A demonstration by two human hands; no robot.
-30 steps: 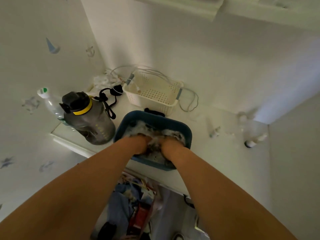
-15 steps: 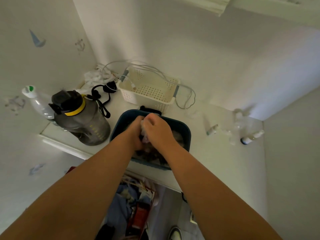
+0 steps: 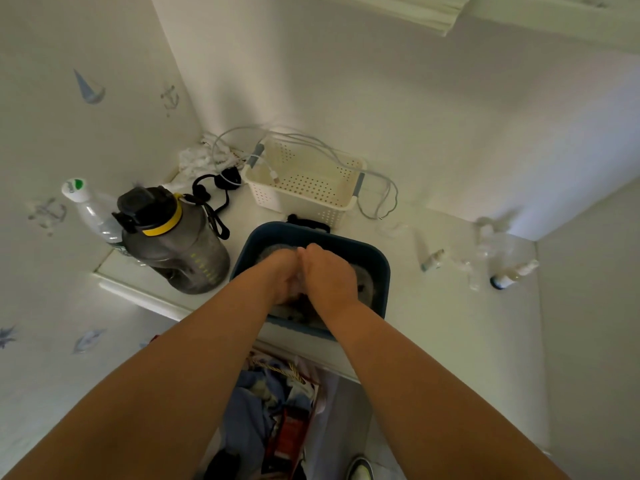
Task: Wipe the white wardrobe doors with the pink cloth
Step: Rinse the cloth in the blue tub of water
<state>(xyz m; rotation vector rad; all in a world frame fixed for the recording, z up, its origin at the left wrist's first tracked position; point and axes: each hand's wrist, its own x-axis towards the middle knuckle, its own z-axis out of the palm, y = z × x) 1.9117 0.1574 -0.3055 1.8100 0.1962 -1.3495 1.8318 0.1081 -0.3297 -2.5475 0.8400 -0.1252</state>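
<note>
White shelf (image 3: 450, 323), blue basin (image 3: 381, 268), left hand (image 3: 282, 277) and right hand (image 3: 329, 277) pressed together, grip contents unclear

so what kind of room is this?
Probably a bedroom or closet nook at home: nautical stickers on the wall, a white shelf with a water jug, and clothes piled below.

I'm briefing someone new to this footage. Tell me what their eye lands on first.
First, the two bare forearms reaching in from below, with the left hand and right hand pressed together over the dark blue basin at centre; what they squeeze is hidden. Next, the big grey jug with its yellow band to the left, then the cream perforated basket behind the basin.
</note>
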